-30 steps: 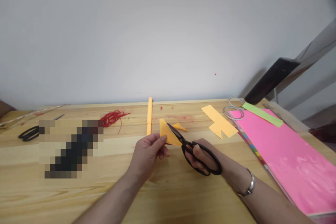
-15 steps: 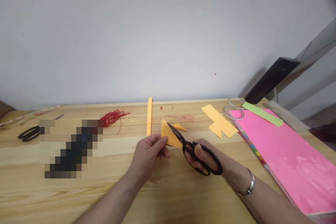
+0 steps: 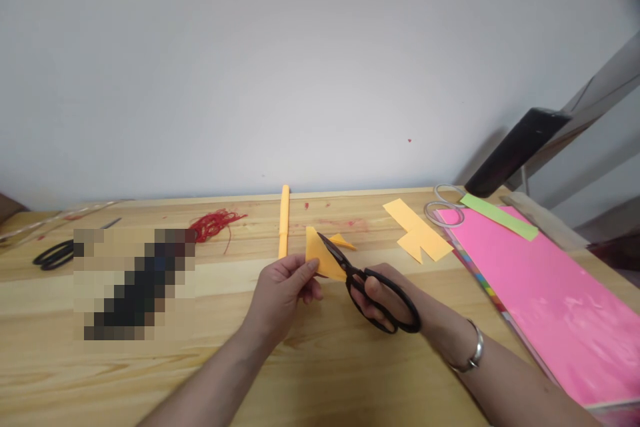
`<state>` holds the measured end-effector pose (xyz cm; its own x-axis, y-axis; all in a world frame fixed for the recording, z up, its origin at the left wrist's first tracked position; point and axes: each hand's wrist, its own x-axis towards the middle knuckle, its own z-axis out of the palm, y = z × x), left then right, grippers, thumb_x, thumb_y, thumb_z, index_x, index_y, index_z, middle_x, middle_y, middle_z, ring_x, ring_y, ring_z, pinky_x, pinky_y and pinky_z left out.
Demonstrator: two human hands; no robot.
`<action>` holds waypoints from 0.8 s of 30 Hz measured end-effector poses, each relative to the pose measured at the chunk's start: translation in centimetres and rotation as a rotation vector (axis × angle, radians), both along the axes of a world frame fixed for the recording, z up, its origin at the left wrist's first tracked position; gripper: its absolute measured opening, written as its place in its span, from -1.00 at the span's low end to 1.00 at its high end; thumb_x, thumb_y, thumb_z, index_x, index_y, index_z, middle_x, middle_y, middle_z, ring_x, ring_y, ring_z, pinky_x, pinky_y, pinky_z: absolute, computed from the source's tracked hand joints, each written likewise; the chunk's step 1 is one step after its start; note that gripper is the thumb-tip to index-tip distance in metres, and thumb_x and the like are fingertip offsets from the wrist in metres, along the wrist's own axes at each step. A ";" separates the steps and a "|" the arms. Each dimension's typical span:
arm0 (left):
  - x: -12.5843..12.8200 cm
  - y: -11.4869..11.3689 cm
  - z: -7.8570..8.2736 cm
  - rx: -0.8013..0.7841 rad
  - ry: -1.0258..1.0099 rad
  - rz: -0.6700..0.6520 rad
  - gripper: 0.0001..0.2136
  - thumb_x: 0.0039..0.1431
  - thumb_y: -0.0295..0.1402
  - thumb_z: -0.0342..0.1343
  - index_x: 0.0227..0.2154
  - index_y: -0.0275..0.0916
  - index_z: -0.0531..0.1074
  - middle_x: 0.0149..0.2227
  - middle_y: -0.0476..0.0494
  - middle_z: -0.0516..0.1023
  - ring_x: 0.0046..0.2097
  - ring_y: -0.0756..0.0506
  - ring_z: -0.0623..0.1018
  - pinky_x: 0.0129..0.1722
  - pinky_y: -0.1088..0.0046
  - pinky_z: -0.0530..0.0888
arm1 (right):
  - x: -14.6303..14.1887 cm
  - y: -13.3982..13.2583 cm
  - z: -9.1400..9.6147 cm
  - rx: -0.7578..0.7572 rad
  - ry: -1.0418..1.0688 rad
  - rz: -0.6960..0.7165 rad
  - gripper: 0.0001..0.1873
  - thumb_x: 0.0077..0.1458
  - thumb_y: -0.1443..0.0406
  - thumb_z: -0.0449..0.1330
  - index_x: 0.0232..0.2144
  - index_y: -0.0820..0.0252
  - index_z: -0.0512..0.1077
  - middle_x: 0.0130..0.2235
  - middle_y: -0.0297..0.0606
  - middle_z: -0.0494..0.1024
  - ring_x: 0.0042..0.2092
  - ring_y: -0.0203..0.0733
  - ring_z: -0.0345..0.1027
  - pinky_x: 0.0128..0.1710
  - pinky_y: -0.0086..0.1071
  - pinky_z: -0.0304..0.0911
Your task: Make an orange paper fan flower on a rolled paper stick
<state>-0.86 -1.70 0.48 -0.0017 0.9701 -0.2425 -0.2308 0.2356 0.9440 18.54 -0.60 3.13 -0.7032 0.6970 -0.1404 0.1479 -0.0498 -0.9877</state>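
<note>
Between thumb and fingers, my left hand pinches a small piece of orange paper above the table. My right hand grips black-handled scissors, whose blades lie along the paper's right edge and point up and left. Just behind the blades, a small orange paper scrap rests on the wood. Further back stands out a narrow orange roll, lying lengthwise away from me. To the right of the scissors lie cut orange paper pieces, one with a V-shaped notch.
A pink sheet stack fills the right side, with a green strip and silver wire rings at its far end. A dark cylinder leans near the wall. Red thread and other scissors lie left, beside a blurred-out patch.
Hardly anything differs. My right hand and the scissors have shifted very slightly left, while the left hand still holds the paper in nearly the same place.
</note>
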 end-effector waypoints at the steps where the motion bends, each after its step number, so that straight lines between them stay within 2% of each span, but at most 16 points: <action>1: 0.0 0.0 0.0 0.002 0.001 -0.001 -0.82 -0.03 -0.27 0.20 -0.57 -0.28 0.45 -0.73 0.00 0.44 -0.66 0.10 0.28 -0.65 0.63 0.17 | 0.0 0.0 -0.1 -0.005 0.000 0.001 -0.35 -0.05 -0.25 -0.09 -0.57 0.25 0.21 -0.65 -0.45 0.13 -0.66 -0.46 -0.03 -0.72 -0.52 -0.10; 6: -0.1 -0.1 -0.3 0.014 0.025 0.003 -0.81 -0.03 -0.25 0.20 -0.57 -0.28 0.45 -0.72 0.00 0.44 -0.66 0.09 0.28 -0.64 0.62 0.18 | 0.1 0.1 -0.3 -0.023 0.008 0.004 -0.36 -0.05 -0.24 -0.08 -0.58 0.25 0.20 -0.66 -0.44 0.15 -0.67 -0.46 -0.01 -0.73 -0.52 -0.09; 18: -0.1 0.0 -0.2 0.004 0.004 -0.008 -0.81 -0.03 -0.25 0.20 -0.57 -0.27 0.45 -0.72 0.00 0.44 -0.66 0.10 0.28 -0.65 0.63 0.18 | -0.6 -0.2 1.1 -0.033 -0.020 -0.046 -0.31 -0.17 -0.30 -0.04 -0.62 0.25 0.22 -0.70 -0.47 0.07 -0.68 -0.46 -0.09 -0.74 -0.51 -0.17; 24: -0.2 -0.1 -0.2 -0.009 0.012 -0.010 -0.81 -0.02 -0.25 0.20 -0.57 -0.28 0.44 -0.73 0.00 0.44 -0.66 0.12 0.27 -0.65 0.65 0.17 | -0.5 -0.2 0.9 -0.060 0.017 -0.043 -0.30 -0.17 -0.31 -0.05 -0.60 0.25 0.20 -0.68 -0.47 0.09 -0.69 -0.48 -0.09 -0.75 -0.52 -0.17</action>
